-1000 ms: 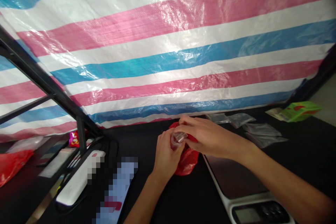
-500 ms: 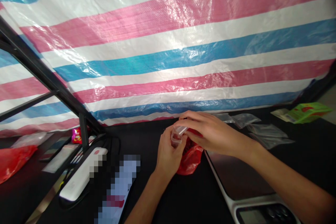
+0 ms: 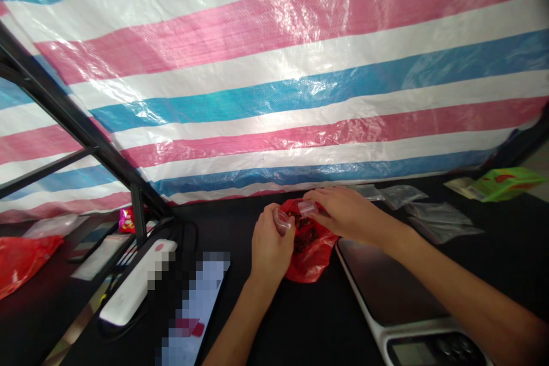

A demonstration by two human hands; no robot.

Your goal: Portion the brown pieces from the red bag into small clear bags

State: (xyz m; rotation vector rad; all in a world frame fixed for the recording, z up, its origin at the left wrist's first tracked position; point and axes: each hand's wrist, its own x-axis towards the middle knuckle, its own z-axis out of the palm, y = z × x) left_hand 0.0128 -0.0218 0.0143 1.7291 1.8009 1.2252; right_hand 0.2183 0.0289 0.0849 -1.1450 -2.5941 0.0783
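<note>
A red plastic bag (image 3: 309,251) lies open on the black table, with dark bits inside it. My left hand (image 3: 269,249) is closed just left of the bag's mouth and pinches a small clear plastic piece (image 3: 281,218). My right hand (image 3: 347,215) reaches over the bag from the right, its fingertips pinched on another small clear piece (image 3: 307,208) above the opening. The two clear pieces are a little apart.
A digital scale (image 3: 394,297) sits at the lower right. Several clear flat bags (image 3: 433,214) and a green packet (image 3: 500,182) lie at the back right. A white power strip (image 3: 137,283) and a black frame post (image 3: 137,214) stand left. A striped tarp (image 3: 274,80) closes the back.
My hands held one clear item together over the bag; now they have drawn apart, each with a clear piece, and the bag's open mouth shows between them.
</note>
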